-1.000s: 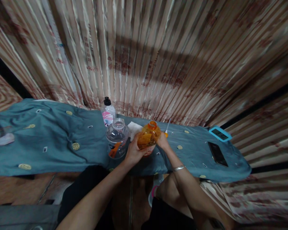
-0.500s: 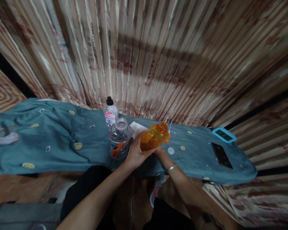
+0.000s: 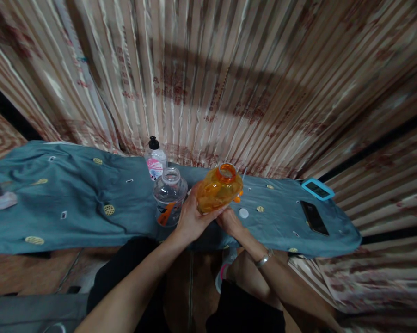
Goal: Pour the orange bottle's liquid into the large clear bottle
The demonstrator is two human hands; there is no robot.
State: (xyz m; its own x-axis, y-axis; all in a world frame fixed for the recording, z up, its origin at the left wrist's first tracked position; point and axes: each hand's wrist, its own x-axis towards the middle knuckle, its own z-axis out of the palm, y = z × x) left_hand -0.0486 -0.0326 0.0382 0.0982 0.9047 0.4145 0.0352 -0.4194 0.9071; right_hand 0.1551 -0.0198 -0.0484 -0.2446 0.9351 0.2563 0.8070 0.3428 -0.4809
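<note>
While you are looking down from the head camera, your left hand [image 3: 189, 217] is holding the orange bottle [image 3: 215, 192] in front of you, over the near part of the teal cloth [image 3: 83, 208]. Its fingers are curving around the bottle's left side and underside, presumably because so broad a body is needing support from below. The bottle is leaning a little to your right, its uncapped mouth facing up, and this grip is leaving the neck unobstructed. Your right hand [image 3: 231, 222] is sitting low against the bottle's right underside, perhaps steadying its base; its fingers are disappearing behind your left hand and the bottle, so you cannot tell how narrow they are or what they are holding.

Just left of your grip, a clear bottle [image 3: 170, 199] is standing upright, also uncapped, with a black-topped bottle [image 3: 156, 165] standing behind it; both are probably staying steady on their flat bases. To your right, a white disc [image 3: 243, 213] is lying flat near your right hand, and a small orange piece [image 3: 238, 197] is showing beside the held bottle. Farther right, a dark phone [image 3: 314, 218] and a blue-framed device [image 3: 317, 189] are lying well apart from your hands.
</note>
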